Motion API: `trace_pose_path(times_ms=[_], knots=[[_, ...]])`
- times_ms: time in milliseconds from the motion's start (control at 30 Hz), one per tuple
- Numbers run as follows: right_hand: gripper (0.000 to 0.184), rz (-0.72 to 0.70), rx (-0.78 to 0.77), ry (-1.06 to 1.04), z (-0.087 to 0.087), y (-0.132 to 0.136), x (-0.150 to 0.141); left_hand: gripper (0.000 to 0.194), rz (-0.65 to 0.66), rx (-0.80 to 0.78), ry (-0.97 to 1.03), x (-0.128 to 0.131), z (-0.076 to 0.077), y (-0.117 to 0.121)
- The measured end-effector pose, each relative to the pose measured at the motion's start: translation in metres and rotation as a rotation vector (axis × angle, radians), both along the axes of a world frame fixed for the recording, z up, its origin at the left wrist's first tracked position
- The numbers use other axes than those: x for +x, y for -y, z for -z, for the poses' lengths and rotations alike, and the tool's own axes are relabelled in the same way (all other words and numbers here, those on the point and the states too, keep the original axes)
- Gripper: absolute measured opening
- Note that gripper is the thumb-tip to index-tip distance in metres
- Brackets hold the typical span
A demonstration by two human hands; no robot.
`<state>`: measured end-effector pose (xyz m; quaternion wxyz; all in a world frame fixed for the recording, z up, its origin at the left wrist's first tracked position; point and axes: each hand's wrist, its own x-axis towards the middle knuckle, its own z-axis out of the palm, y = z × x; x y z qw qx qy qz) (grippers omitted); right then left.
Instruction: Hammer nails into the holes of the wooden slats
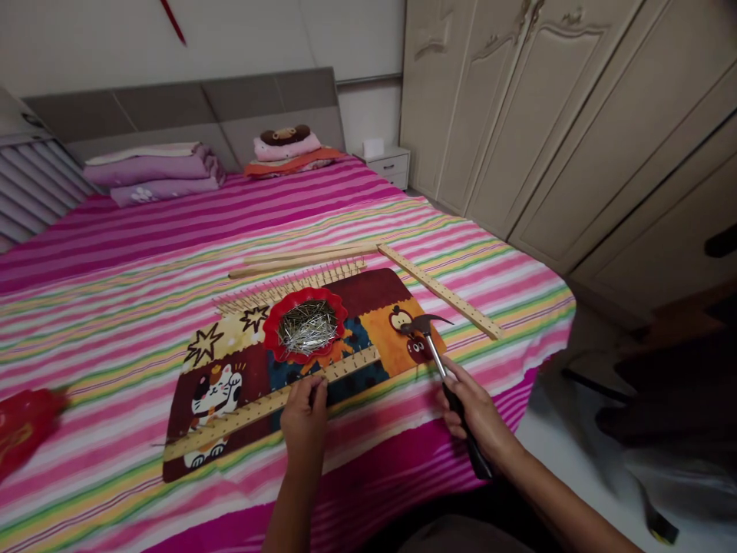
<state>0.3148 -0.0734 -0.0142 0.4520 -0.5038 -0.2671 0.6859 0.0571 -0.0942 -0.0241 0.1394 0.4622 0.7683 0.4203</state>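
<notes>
My right hand (475, 407) grips the black handle of a claw hammer (436, 355), its head raised over the right part of a patterned mat (383, 286). With fingers pinched, my left hand (304, 415) is at the near edge of a wooden strip (247, 411) lying across the mat. Whatever is between those fingertips is too small to make out. Nails stand in a row along the strip's right part, and some show on its left. Just beyond the strip, a red scalloped bowl (273, 340) holds many loose nails (308, 326).
Behind the bowl lies a strip studded with upright nails (288, 284). More wooden strips (311, 255) lie behind it, and a strip with holes (441, 292) angles off rightward. A red object (28, 422) is at far left. Folded bedding (155, 173) rests near the headboard; wardrobes (518, 100) stand right.
</notes>
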Motion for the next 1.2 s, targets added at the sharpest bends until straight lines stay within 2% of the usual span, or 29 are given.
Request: trace_pose_path(times_ms=[100, 200, 300, 367, 500, 700, 767, 867, 933, 1067, 1133, 1200], knots=[[0.058, -0.193, 0.09, 0.118, -0.027, 0.012, -0.006, 0.024, 0.015, 0.04, -0.035, 0.0, 0.006, 0.001], [0.049, -0.405, 0.349, 0.255, -0.047, 0.019, -0.017, 0.023, 0.027, 0.052, -0.058, 0.0, 0.01, 0.001], [0.042, -0.548, 0.612, 0.393, -0.059, 0.019, -0.03, 0.023, 0.032, 0.066, -0.08, 0.001, 0.01, 0.001], [0.041, -0.619, 0.724, 0.449, -0.064, 0.018, -0.039, 0.023, 0.032, 0.074, -0.093, 0.002, 0.009, 0.0], [0.043, -0.68, 0.799, 0.51, -0.072, 0.017, -0.053, 0.021, 0.035, 0.082, -0.106, 0.003, 0.009, 0.0], [0.044, -0.752, 0.754, 0.562, -0.072, 0.019, -0.053, 0.017, 0.04, 0.063, -0.147, 0.002, 0.012, 0.001], [0.043, -0.684, 0.742, 0.514, -0.066, 0.019, -0.048, 0.019, 0.047, 0.076, -0.128, 0.003, 0.013, 0.001], [0.044, -0.452, 0.673, 0.443, -0.051, 0.011, -0.039, 0.021, 0.036, 0.116, -0.1, 0.003, 0.015, 0.0], [0.046, -0.29, 0.518, 0.374, -0.038, 0.0, -0.032, 0.022, 0.022, 0.125, -0.083, 0.003, 0.018, -0.001], [0.056, -0.07, 0.067, 0.13, -0.014, -0.019, -0.017, 0.024, 0.03, 0.107, -0.033, 0.003, 0.019, 0.002], [0.058, -0.025, -0.062, 0.009, -0.004, -0.022, -0.01, 0.026, 0.019, 0.095, -0.034, 0.001, 0.011, 0.006], [0.057, -0.012, -0.101, -0.069, 0.006, -0.022, -0.005, 0.028, -0.019, 0.081, -0.079, -0.003, -0.004, 0.008]])
